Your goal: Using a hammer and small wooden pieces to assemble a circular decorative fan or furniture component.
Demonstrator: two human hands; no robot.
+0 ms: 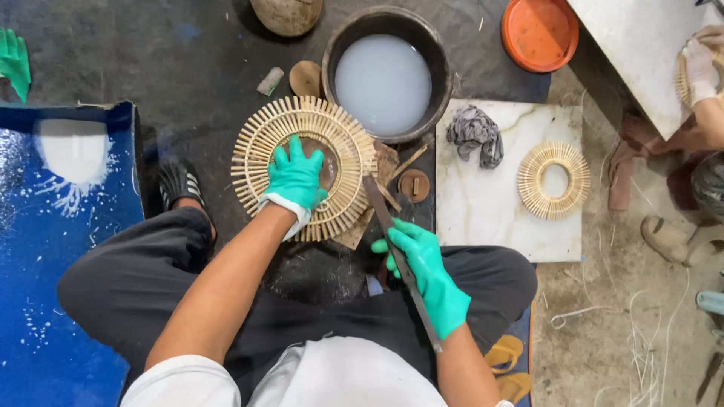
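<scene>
Even, soft daylight, faint shadows, sharp centre, slight wide-angle stretching at edges.

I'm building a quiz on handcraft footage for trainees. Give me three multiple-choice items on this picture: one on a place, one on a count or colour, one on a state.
1. Where does the small woven ring lie?
A. on the white slab
B. in the basin
C. on the blue sheet

2. What colour are the gloves on the person's own hands?
A. white
B. green
C. black

3. What is the state of the dark basin?
A. empty
B. overturned
C. holding milky liquid

Answers:
1 A, the ring rests flat on the slab, right of the grey rag.
2 B, the left hand on the big ring and the right hand gripping the long flat tool both wear green.
3 C, pale liquid fills it.
</scene>
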